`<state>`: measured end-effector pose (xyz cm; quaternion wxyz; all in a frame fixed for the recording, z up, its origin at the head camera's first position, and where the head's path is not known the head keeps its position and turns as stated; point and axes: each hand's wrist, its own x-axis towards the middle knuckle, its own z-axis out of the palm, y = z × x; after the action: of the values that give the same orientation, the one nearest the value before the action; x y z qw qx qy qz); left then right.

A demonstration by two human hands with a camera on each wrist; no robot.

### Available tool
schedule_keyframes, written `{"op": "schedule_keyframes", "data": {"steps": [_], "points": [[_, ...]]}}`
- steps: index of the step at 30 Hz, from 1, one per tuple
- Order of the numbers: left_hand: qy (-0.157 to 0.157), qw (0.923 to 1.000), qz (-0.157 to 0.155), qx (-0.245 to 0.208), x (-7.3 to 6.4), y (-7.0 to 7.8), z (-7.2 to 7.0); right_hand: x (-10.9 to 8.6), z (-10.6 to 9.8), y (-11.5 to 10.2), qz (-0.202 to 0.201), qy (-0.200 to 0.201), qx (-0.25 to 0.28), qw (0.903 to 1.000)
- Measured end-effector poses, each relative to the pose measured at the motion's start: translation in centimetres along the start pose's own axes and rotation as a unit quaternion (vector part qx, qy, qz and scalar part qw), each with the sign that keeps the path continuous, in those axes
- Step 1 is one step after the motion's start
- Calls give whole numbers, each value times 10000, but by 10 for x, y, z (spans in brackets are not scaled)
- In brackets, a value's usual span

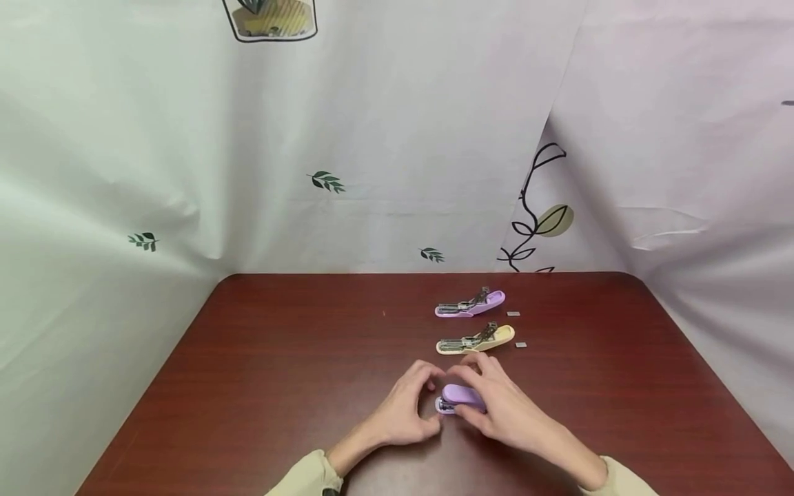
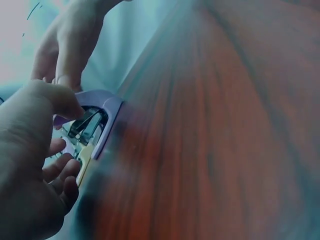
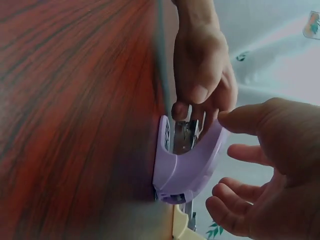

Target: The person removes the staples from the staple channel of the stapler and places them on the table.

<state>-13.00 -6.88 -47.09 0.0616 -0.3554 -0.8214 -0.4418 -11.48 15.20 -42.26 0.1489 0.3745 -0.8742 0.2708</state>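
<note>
A small purple stapler (image 1: 460, 395) stands on the table with its front end facing left. My right hand (image 1: 507, 408) arches around its rear part. In the right wrist view the thumb tip (image 3: 226, 118) is right at the stapler's upper arm, while the other fingers are spread apart from it. My left hand (image 1: 406, 408) curves by the stapler's front end, thumb and fingers parted. Seen from the left wrist, its thumb (image 2: 67, 102) overlaps the front of the purple stapler (image 2: 111, 106).
Behind the hands lie a yellow stapler (image 1: 505, 335) and another purple stapler (image 1: 494, 300), both folded open with their metal parts bare. One small staple strip (image 1: 520, 344) lies beside the yellow stapler, a second strip (image 1: 513, 313) beside the far purple one. Printed cloth (image 1: 384, 138) hangs behind the brown table (image 1: 298, 344).
</note>
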Motion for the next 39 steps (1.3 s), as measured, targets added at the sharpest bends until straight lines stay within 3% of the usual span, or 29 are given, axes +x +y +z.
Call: {"op": "schedule_keyframes", "data": {"steps": [6,12,16,26,34,39], "points": [[-14,9993,-80,378,-1,-1,6,5,3,-3,-56,-180,-288,9994],[-49,9958,30,917,2,-3,9,8,1,-5,-11,-409,-557,9976],[72,9969,53,787,2,-4,11,10,1,-7,-31,-513,-570,9970],[200,9979,-227,574,1,-3,13,9,3,-6,-93,-516,-333,9981],[235,9966,-209,761,2,-2,14,7,4,-5,-302,-230,-413,9984],[214,9968,-249,728,3,-2,13,3,0,-3,-213,12,-226,9995]]}}
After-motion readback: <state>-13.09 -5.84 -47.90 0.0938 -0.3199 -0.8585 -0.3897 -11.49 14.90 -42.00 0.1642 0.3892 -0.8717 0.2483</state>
